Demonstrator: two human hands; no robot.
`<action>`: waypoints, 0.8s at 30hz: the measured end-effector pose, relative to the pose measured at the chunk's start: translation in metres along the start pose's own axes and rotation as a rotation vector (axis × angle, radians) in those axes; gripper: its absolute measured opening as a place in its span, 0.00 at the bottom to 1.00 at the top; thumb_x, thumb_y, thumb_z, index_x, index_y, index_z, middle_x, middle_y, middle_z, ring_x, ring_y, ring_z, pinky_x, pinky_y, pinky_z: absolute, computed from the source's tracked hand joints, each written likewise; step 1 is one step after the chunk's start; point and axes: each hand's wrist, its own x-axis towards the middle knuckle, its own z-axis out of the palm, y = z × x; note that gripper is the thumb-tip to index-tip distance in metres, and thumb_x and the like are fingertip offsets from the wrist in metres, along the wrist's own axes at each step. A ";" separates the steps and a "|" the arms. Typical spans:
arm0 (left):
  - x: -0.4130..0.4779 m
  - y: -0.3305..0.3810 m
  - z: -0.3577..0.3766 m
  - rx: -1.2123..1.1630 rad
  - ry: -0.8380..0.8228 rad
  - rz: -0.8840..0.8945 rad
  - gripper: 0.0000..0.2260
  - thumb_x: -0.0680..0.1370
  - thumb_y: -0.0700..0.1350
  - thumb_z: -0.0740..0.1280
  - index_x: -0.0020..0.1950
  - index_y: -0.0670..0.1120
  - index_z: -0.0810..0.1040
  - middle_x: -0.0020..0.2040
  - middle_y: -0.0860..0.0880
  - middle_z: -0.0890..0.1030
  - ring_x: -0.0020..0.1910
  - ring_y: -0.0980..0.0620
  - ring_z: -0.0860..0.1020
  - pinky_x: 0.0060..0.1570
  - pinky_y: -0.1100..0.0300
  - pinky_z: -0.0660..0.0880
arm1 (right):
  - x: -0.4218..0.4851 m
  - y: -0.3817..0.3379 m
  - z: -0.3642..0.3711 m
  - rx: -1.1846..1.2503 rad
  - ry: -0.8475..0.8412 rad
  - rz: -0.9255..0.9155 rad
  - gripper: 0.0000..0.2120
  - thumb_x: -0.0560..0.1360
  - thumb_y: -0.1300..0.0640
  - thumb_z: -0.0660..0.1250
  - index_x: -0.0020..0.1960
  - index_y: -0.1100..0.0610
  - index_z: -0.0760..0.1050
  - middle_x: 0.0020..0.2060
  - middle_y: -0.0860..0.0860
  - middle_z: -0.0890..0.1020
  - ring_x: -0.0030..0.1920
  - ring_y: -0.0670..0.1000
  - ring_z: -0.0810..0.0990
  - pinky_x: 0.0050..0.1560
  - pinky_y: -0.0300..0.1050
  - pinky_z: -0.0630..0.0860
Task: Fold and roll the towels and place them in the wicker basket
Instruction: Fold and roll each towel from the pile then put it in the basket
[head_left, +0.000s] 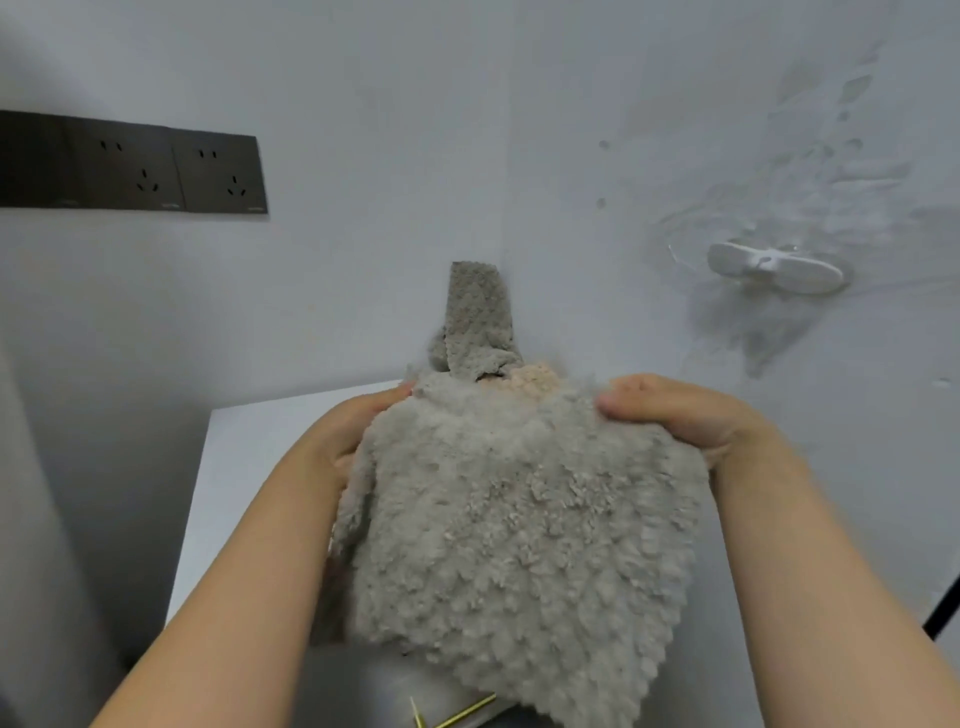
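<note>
I held the fluffy grey towel (519, 519) up in front of me with both hands, above the white counter (249, 447) and towards its far edge. My left hand (358, 431) gripped the towel's upper left side, fingers tucked into the pile. My right hand (670, 415) pinched the upper right side, fingertips curled down over the top edge. The cloth hung down between my forearms in a rough point, hiding most of the counter's right part; only the left edge and far left corner showed bare. A narrow grey loop (478, 317) of the same dimpled fabric stood up from the towel's top, and a small peach patch (535, 382) sat just beside its base. Near the counter's near edge, below the towel's tip, lay two thin gold sticks (457, 717). On the wall behind were dark sockets (130, 166) to the left and a white hook (774, 267) to the right
</note>
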 end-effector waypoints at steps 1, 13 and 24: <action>0.010 -0.003 -0.007 0.123 0.150 0.029 0.08 0.74 0.44 0.70 0.49 0.41 0.82 0.40 0.44 0.83 0.37 0.47 0.82 0.34 0.59 0.78 | 0.010 0.000 -0.001 -0.212 0.138 0.121 0.12 0.64 0.52 0.78 0.34 0.60 0.80 0.29 0.52 0.82 0.29 0.47 0.81 0.29 0.38 0.77; 0.058 -0.005 -0.060 1.363 0.975 0.367 0.19 0.78 0.56 0.64 0.37 0.43 0.82 0.36 0.44 0.82 0.33 0.45 0.76 0.30 0.60 0.67 | 0.108 0.037 -0.017 -1.106 0.780 0.477 0.10 0.70 0.63 0.68 0.34 0.59 0.68 0.34 0.53 0.71 0.37 0.54 0.73 0.35 0.43 0.69; 0.097 -0.007 -0.060 0.234 0.636 0.440 0.07 0.78 0.38 0.64 0.42 0.42 0.80 0.44 0.41 0.83 0.39 0.51 0.83 0.39 0.63 0.79 | 0.146 0.070 -0.031 -0.278 1.051 -0.147 0.13 0.73 0.64 0.67 0.30 0.61 0.75 0.27 0.59 0.80 0.31 0.55 0.82 0.42 0.49 0.79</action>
